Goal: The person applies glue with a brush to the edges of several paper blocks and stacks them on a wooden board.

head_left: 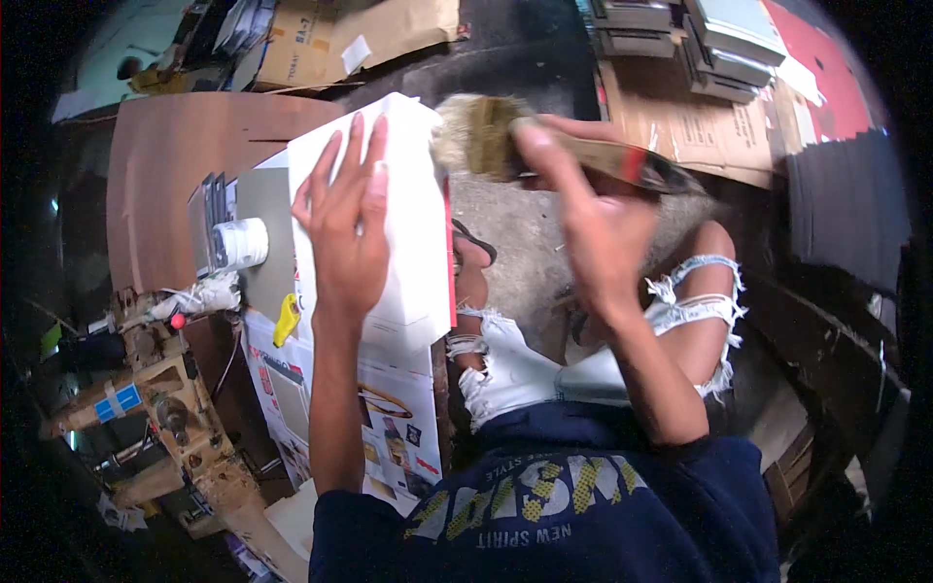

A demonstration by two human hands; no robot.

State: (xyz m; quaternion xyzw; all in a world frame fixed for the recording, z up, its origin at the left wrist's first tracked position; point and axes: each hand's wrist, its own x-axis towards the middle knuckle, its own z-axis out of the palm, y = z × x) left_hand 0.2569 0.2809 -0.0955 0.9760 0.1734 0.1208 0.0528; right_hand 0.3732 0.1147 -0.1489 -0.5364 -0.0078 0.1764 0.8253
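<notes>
A thick white stack of paper (418, 253) lies at the left, its red lower edge showing along the right side. My left hand (350, 223) rests flat on its top with the fingers stretched out. My right hand (601, 233) grips a wide paintbrush (496, 141) by its dark handle with a red band. The pale bristles meet the far right side of the stack, or lie very close to it. Right hand and brush are somewhat blurred.
Left of the stack stand a white tub (241, 243) and a yellow tool (288, 319). A brown wooden board (175, 185) lies behind them. At lower left is a worn machine (175, 408). Stacks of books (734, 44) and a cardboard sheet (690, 126) sit at far right.
</notes>
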